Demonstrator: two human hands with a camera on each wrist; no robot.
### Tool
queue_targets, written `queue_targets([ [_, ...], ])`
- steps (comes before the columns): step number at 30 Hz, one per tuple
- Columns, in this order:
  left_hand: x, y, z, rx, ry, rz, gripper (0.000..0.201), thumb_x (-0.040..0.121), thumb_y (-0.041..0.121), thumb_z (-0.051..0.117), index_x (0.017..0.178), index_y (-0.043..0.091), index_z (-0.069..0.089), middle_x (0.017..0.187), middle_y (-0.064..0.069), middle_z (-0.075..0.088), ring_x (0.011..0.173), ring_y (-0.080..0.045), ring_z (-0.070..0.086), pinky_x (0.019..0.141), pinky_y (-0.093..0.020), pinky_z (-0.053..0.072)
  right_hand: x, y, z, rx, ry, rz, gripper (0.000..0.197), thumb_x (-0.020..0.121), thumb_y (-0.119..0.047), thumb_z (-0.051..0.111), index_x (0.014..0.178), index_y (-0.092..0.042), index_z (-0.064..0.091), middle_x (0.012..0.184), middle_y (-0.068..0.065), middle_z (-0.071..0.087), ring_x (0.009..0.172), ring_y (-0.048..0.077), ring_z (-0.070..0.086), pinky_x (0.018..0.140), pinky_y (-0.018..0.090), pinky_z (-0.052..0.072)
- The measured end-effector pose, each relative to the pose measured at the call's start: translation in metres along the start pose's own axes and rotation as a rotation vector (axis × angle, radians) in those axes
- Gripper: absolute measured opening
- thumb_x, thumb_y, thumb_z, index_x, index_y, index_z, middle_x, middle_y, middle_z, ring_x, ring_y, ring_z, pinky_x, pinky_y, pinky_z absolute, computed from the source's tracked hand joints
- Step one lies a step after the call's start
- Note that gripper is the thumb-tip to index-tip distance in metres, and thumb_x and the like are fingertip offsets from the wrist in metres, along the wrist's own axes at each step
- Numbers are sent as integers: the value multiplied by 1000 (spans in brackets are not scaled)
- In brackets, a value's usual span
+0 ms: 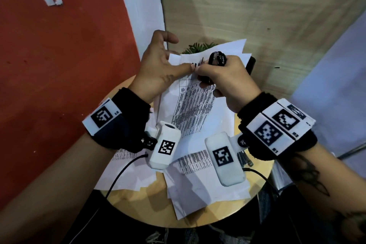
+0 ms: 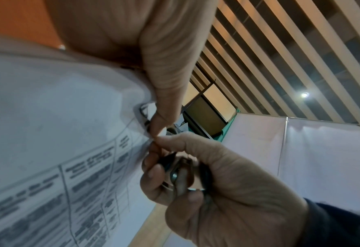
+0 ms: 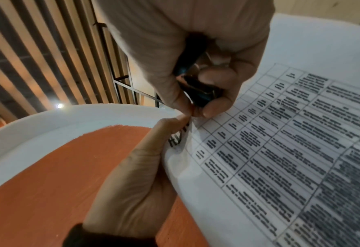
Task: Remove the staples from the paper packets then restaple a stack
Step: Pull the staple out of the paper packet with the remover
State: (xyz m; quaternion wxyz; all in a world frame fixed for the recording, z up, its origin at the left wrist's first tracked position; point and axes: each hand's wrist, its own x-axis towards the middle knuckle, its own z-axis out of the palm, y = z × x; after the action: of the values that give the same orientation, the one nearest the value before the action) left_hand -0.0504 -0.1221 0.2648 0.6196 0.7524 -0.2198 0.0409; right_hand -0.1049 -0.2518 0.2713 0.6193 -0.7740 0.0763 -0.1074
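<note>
While loose printed sheets [image 1: 198, 166] lie nearest you on the round surface [image 1: 255, 190], your left hand [image 1: 156, 67] pinches the raised paper packet [image 1: 190, 109] at its 12 o'clock corner. Touching it at 3 o'clock, your right hand [image 1: 227, 79] clenches a black staple remover [image 1: 216, 58]. Table print is too blurred to read.

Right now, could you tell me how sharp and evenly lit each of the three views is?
Head view: bright, fairly sharp; the paper packet shows its table print, edges bowed by the wide lens. Left wrist view: dim, warm, soft; the left hand close and blurred, a ceiling lamp flaring. Right wrist view: dim; the right hand blurred, the print smeared.
</note>
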Motion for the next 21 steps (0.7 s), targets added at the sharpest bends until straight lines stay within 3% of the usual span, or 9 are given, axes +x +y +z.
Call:
queue_targets([
  [3, 0, -3, -1, -12, 13, -4, 54, 51, 33, 77, 91, 30, 40, 90, -5, 56, 76, -14, 57, 69, -34, 49, 1, 0, -1, 55, -24, 65, 25, 82, -4, 60, 59, -13, 53, 57, 1, 55, 44, 9, 51, 38, 12, 22],
  [8, -2, -4, 1, -66, 16, -10, 54, 50, 37, 75, 90, 28, 41, 72, 1, 54, 65, -16, 54, 65, -37, 47, 1, -2, -1, 158, -45, 160, 21, 83, -8, 56, 64, -15, 55, 57, -1, 58, 44, 6, 53, 40, 12, 22],
  [13, 0, -2, 5, -123, 25, -64, 55, 47, 31, 76, 88, 27, 40, 83, -15, 50, 74, -23, 48, 66, -43, 44, 0, -4, 0, 164, -47, 194, 21, 82, -8, 56, 63, -15, 52, 54, -2, 55, 43, 7, 51, 41, 14, 21],
  [15, 0, -1, 5, -147, 23, -99, 56, 45, 29, 77, 87, 29, 40, 94, -29, 54, 80, -28, 49, 71, -57, 47, 0, -5, 0, 110, -62, 171, 21, 81, -7, 55, 62, -14, 51, 54, 1, 54, 42, 8, 50, 41, 15, 20],
  [17, -2, 0, 6, -127, 9, -105, 56, 45, 30, 76, 87, 31, 39, 110, -41, 53, 85, -31, 50, 78, -62, 46, 0, -7, -2, 66, -75, 165, 20, 81, -6, 55, 63, -14, 50, 55, 3, 52, 38, 7, 49, 41, 15, 19],
  [19, -3, 2, 8, -92, -3, -89, 55, 45, 33, 73, 87, 31, 37, 111, -42, 52, 83, -30, 49, 72, -58, 48, 2, -8, -4, 46, -88, 189, 18, 81, -6, 54, 65, -13, 50, 56, 2, 52, 37, 6, 50, 42, 15, 19],
  [21, -5, 5, 9, -40, -29, -51, 55, 46, 36, 71, 86, 31, 34, 102, -35, 55, 79, -26, 48, 63, -46, 44, 4, -9, -5, 48, -110, 238, 17, 82, -6, 53, 66, -13, 49, 55, 2, 52, 37, 6, 50, 42, 15, 19],
])
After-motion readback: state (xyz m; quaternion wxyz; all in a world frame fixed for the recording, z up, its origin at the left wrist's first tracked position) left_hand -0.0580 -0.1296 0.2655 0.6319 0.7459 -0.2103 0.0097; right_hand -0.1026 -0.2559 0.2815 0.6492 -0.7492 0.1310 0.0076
